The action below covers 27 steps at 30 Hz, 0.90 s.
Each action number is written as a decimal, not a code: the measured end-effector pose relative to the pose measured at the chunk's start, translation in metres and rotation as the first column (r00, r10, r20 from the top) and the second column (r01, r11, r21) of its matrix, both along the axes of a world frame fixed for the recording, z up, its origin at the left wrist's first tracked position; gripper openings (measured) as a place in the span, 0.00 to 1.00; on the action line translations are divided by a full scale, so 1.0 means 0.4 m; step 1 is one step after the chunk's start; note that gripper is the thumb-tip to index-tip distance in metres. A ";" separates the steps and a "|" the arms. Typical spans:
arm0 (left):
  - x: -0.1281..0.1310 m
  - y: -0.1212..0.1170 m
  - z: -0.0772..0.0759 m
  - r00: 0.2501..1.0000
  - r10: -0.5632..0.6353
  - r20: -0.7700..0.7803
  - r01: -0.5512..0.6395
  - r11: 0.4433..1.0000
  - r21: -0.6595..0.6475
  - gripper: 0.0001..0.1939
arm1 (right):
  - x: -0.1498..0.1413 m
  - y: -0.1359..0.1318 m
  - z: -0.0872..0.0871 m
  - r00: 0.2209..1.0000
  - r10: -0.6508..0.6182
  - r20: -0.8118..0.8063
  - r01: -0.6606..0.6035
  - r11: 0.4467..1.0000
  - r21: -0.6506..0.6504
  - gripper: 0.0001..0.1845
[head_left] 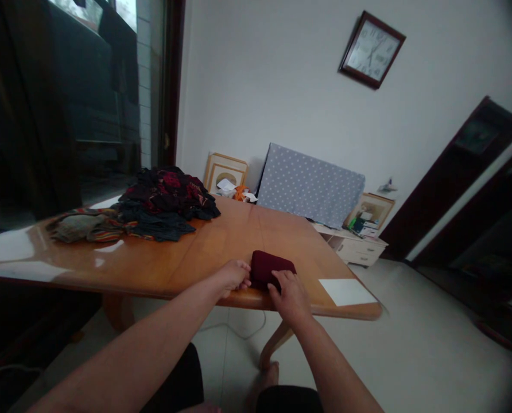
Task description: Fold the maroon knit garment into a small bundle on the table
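A dark maroon cloth [267,265], folded into a compact, thick bundle, lies near the front edge of the wooden table. My left hand [234,276] is at the bundle's left side with its fingers curled closed. Whether a bit of cloth is pinched in those fingers is hidden. From the right, my right hand [289,292] grips the bundle's near right corner, fingers on top and thumb at the front.
The wooden table [230,229] bears a heap of dark patterned clothes [170,195] at the far left. A white sheet [347,291] lies at the right corner. Behind stand a low white cabinet [359,250] and a dotted grey cover [310,184]. A table leg [274,344] is below.
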State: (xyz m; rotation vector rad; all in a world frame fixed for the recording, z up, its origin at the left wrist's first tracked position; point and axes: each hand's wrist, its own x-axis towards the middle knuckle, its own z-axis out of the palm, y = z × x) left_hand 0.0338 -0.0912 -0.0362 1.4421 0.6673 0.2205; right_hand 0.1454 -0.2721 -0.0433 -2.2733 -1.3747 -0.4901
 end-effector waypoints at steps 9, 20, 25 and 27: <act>0.010 -0.008 0.017 0.999 0.027 0.033 -0.023 0.992 -0.125 0.07 | 0.002 -0.002 0.003 1.000 0.002 -0.001 -0.002 1.000 -0.021 0.23; 0.012 -0.011 0.049 0.996 -0.039 0.080 0.061 0.950 -0.307 0.02 | -0.009 -0.004 0.018 1.000 0.023 -0.017 -0.024 0.998 -0.053 0.24; 0.018 -0.019 0.046 0.998 -0.054 0.033 0.060 0.962 -0.268 0.08 | -0.017 -0.005 0.029 0.999 0.024 -0.028 -0.026 0.995 -0.095 0.26; 0.020 -0.021 0.039 0.998 -0.056 -0.001 0.055 0.970 -0.237 0.10 | -0.019 -0.004 0.033 0.999 0.014 -0.048 -0.020 0.994 -0.112 0.26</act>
